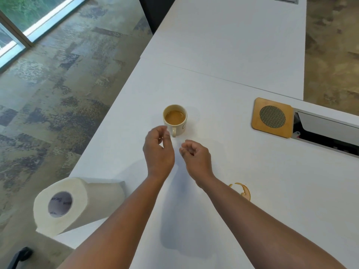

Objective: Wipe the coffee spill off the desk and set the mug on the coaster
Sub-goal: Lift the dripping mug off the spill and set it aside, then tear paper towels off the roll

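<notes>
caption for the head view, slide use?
Both hands near the full mug; spill, paper towel roll, coaster untouched.

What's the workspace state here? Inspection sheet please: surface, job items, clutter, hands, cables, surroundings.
Surface: white desk, seam across it; coffee spill unwiped, beside the right forearm.
Job's things: mug upright with coffee in it, on bare desk, handle toward the person; wooden coaster unoccupied, to the mug's right; paper towel roll lying on its side at the desk's left edge.
Clutter: nothing seen.
Hands: left hand near the mug's handle, fingers loosely curled, holding nothing; right hand likewise holding nothing.
Cables: nothing seen; open cable tray in the desk beside the coaster, contents unclear.
Surroundings: patterned carpet, window at upper left.
</notes>
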Demonstrator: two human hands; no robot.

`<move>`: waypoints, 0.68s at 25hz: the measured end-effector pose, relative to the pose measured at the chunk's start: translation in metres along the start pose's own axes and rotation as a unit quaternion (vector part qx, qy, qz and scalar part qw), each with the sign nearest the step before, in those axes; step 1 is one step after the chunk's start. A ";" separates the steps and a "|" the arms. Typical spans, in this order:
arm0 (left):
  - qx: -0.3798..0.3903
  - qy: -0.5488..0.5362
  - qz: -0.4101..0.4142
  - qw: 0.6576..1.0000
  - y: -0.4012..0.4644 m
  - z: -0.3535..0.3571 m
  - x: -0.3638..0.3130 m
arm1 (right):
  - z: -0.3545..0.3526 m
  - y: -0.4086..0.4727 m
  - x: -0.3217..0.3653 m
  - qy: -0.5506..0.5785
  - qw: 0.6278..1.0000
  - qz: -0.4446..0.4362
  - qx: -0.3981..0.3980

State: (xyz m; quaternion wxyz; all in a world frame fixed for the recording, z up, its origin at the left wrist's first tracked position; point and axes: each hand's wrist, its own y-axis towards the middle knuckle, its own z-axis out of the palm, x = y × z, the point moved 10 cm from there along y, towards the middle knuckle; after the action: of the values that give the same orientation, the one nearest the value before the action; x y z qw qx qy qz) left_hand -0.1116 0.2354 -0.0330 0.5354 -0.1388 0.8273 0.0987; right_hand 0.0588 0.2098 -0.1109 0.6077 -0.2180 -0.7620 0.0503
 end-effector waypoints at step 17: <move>0.084 0.374 0.179 0.906 -0.072 -0.160 -0.089 | 0.060 -0.150 0.090 -0.070 0.975 -0.058 0.201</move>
State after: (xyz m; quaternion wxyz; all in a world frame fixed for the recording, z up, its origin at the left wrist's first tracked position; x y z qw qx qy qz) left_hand -0.1907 0.1285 0.1123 0.1701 0.0306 0.9828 0.0643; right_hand -0.0542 0.1211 0.0063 0.5863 -0.0425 -0.7882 0.1823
